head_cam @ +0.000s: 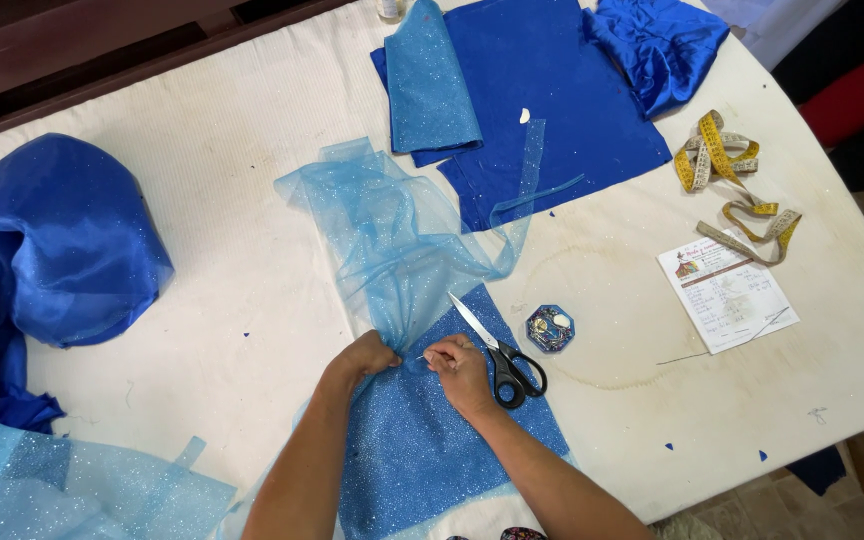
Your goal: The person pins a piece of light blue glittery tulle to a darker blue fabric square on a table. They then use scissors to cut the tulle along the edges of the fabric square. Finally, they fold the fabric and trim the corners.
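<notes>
Glitter cloth [432,440] lies nearest, spread on the table [222,210]. Left hand [367,356] pinches the gathered tulle [392,240] onto its top edge; right hand [457,365] nips a pin [422,356]. Gathers should sit even and both layers be caught, clear of the scissors [502,355].

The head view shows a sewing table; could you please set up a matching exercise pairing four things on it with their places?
Things:
1. black-handled steel scissors
2. yellow cloth tape measure
3. small octagonal blue pin tin
4. white printed paper slip

Places:
A. coiled near the table's right edge, beyond the slip
B. just right of the scissors, on bare table
C. right of the tin, below the tape measure
D. on the glittery blue fabric, beside the right hand

Pairs: 1-D, 2-A, 3-B, 4-C
</notes>
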